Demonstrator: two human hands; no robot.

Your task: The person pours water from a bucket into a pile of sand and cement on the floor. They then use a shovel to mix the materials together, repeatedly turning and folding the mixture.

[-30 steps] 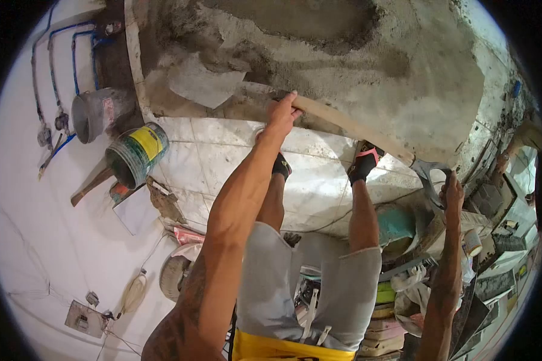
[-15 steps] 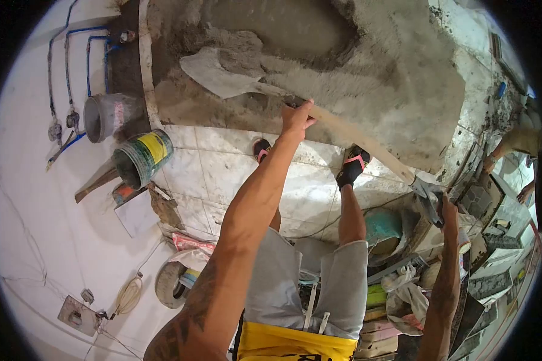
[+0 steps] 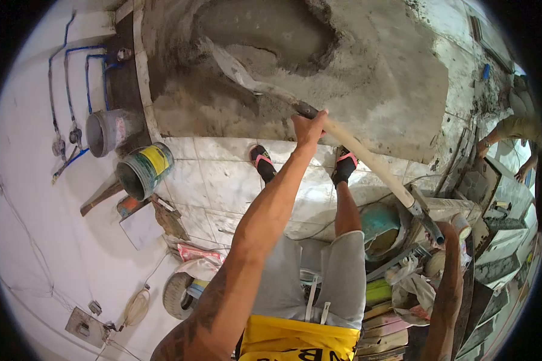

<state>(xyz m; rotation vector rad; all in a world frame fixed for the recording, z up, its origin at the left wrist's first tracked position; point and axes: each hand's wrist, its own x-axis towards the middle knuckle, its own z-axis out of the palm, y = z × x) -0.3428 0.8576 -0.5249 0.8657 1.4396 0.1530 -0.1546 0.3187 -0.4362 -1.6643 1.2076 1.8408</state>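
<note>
1. While gritty grey mix surrounds a smooth, wet pool, the long wooden-shafted shovel slants beside it, blade now turned more edge-on.
2. Left hand wraps the shaft; right hand closes around the end handle.

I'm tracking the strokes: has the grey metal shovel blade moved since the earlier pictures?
Yes: the shovel blade is farther from the white tiled floor by the feet, nearer the wet grey pool.

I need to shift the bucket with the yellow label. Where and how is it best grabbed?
I'd take the bucket by its rim from the person's side, fingers inside, thumb outside: its open mouth faces the viewer, leaving that curved edge exposed. I can't make out a handle.
</note>
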